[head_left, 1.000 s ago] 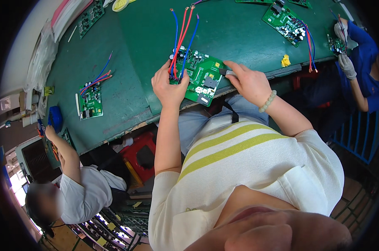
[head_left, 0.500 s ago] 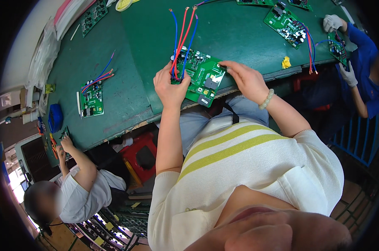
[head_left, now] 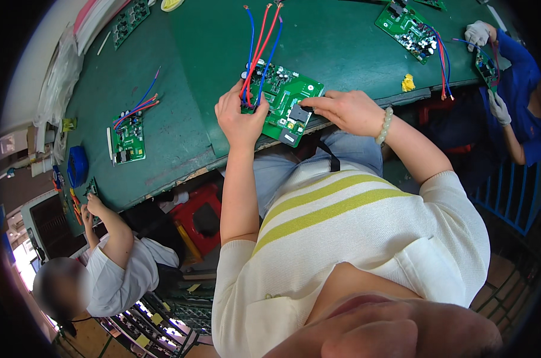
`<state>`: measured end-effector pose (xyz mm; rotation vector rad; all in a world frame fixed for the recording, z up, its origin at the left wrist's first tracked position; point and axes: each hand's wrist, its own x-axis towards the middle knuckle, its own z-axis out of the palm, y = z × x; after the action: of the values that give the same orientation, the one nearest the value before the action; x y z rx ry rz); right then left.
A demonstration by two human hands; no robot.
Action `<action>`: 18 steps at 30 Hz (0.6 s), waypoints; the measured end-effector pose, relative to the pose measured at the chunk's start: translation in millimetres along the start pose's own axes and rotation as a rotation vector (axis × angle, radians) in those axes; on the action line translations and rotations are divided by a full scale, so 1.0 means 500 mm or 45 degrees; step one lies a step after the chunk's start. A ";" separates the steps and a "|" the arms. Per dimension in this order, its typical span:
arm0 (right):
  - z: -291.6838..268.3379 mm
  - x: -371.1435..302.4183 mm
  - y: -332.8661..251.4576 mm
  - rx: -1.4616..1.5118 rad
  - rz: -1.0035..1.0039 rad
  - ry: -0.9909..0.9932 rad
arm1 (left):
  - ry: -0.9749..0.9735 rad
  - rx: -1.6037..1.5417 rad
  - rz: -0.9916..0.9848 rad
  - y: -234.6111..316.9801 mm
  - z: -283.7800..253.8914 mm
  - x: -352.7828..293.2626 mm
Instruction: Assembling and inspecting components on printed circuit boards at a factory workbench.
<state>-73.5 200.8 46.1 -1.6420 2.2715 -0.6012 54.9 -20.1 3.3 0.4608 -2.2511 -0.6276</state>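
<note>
A green circuit board [head_left: 309, 89] with black parts and several red and blue wires [head_left: 260, 53] sits at the table's front edge, its near corner jutting over. My left hand [head_left: 237, 113] grips its left side, thumb and fingers around the base of the wires, which stand up and fan away from me. At the board's right edge, my right hand [head_left: 348, 112] is partly closed. Its index fingertip rests by a square black component [head_left: 298, 112]; what lies beneath those fingers is partly hidden.
Another wired board [head_left: 130, 138] lies left on the green table [head_left: 181, 107], and one [head_left: 404, 33] at the far right. A yellow lump [head_left: 408, 83] sits near the right edge. A gloved co-worker [head_left: 521, 89] handles a board at right; another person [head_left: 121, 262] works at left.
My right hand has come from the board's far right corner, fingers spread, down to the black component, fingers now curled. The left hand keeps its hold. The right-hand co-worker's board has shifted.
</note>
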 end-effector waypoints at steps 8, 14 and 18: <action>-0.024 -0.003 0.006 0.024 0.003 -0.118 | 0.000 -0.010 0.015 -0.004 0.000 -0.001; -0.018 -0.002 -0.008 -0.155 -0.051 -0.041 | -0.006 -0.018 0.020 -0.005 -0.002 0.004; -0.011 -0.003 -0.015 -0.178 -0.044 -0.018 | -0.005 -0.019 0.013 -0.006 -0.001 0.003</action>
<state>-69.5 201.1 54.5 -1.7466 2.3268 -0.4452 54.7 -23.7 3.0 0.4410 -2.2495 -0.6402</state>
